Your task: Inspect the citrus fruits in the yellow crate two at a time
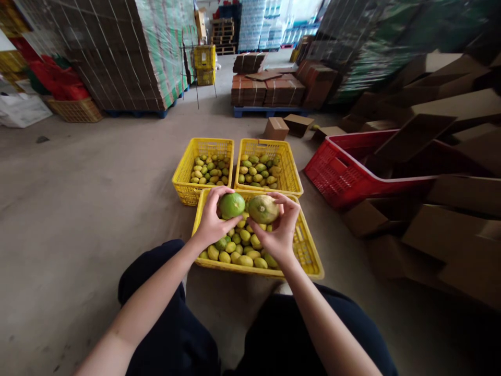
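My left hand [216,222] grips a green lemon [231,205] between thumb and fingers. In my right hand [282,224] is a paler, yellow-green lemon [263,209] with brownish marks on its skin. Both fruits are held up side by side, slightly apart, their ends facing me. Below them stands the near yellow crate [311,256], with many yellow and green lemons [245,260] inside. Behind it are two more yellow crates, the left one [182,180] and the right one [291,169], each partly filled with similar fruit. My hands hide part of the near crate's contents.
A red crate [332,177] holding cardboard stands at the right, amid heaped open cartons [450,235]. Small boxes [276,128] lie beyond the yellow crates. Farther back, flattened cardboard rests on a blue pallet [270,112]. A tall wrapped stack [152,57] rises at the back left.
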A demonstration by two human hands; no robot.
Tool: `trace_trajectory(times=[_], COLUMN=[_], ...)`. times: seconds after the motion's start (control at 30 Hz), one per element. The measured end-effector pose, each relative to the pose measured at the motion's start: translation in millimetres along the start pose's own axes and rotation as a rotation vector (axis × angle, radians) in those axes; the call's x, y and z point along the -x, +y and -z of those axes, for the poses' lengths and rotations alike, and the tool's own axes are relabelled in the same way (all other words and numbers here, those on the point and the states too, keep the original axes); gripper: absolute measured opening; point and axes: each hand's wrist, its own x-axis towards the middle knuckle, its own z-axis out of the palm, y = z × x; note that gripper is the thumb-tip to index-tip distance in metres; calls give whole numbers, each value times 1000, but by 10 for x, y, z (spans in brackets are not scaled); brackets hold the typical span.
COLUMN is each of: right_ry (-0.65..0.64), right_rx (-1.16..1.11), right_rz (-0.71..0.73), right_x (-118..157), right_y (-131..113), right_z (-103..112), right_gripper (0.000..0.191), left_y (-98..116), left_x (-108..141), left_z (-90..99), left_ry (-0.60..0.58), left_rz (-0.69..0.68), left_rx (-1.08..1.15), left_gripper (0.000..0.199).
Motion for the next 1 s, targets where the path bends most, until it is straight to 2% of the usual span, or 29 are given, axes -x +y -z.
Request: trace_trajectory(times=[0.1,0.17,0.23,0.3,0.4,0.5,0.6,0.67,0.77,0.87,1.0], right_ry=[62,114,151,119,-7,16,128,165,198,256,291], right_rx=[-111,-211,-368,-568,-838,-1035,-1158,-1199,-1214,-1195,-1177], right_rz=[-143,-312,-527,-752,-998,-1129,-1186,-1164,-1088,-1075,-1082], right_x=[-27,-47,-65,-75,-75,-64,-70,-91,-133,-166,-173], right_y=[-15,-7,11,29,42,43,47,48,43,40,51], right_z=[-1,-1,-4,-12,-31,-56,-83,-106,-149,-191,-206], right_gripper=[61,59,49,35,43,46,34,26,20,18,17], left_y=[60,98,116,111,81,55,41,30,13,2,0], left_x=[-27,-55,-84,-103,-103,-85,-88,-111,-157,-193,-201], left_z=[-14,-28,-40,-43,-36,-40,-75,-114,-187,-258,-313], left_ry=[23,82,147,166,138,166,309,399,460,492,463], left_rz=[198,366,577,792,950,997,1012,961,857,818,796], left_rx=[176,315,473,638,856,1118,1379,1469,1462,1412,1400], left_gripper=[55,49,39,38,42,41,33,25,18,20,24])
